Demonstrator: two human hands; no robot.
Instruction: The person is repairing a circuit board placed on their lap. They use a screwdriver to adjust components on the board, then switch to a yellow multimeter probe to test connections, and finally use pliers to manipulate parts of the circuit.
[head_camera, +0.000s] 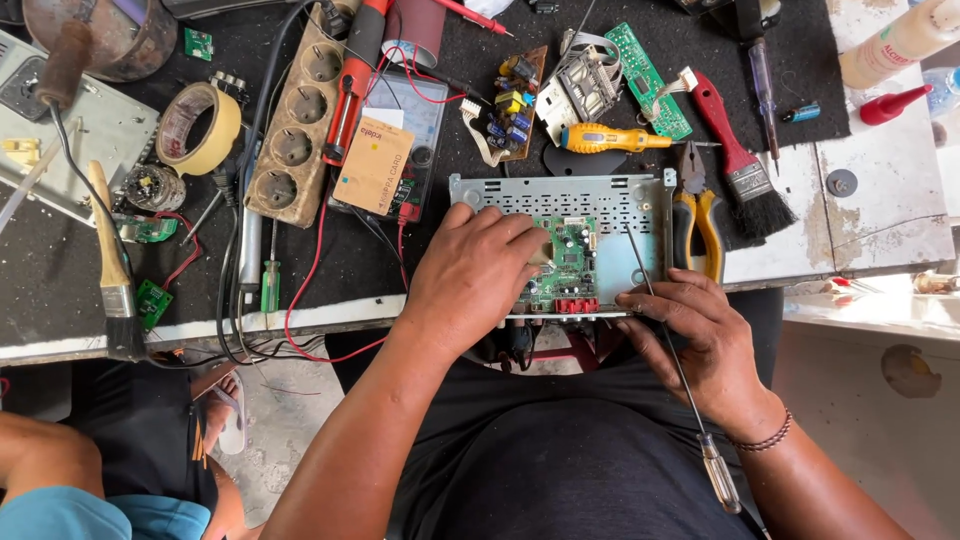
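At the workbench's (60, 270) front edge lies a grey metal chassis (610, 205) holding a green circuit board (568, 265). The left hand (470, 275) presses flat on the board's left part, apparently gripping nothing. The right hand (705, 335) grasps a long thin screwdriver (672, 350), its tip over the chassis. Yellow-handled pliers (700, 215) lie just beside the chassis's right edge.

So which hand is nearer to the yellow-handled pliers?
Right. The right hand sits just below the yellow-handled pliers, at the chassis's right edge, with a long screwdriver in its grip. The left hand rests on the green circuit board, farther left.
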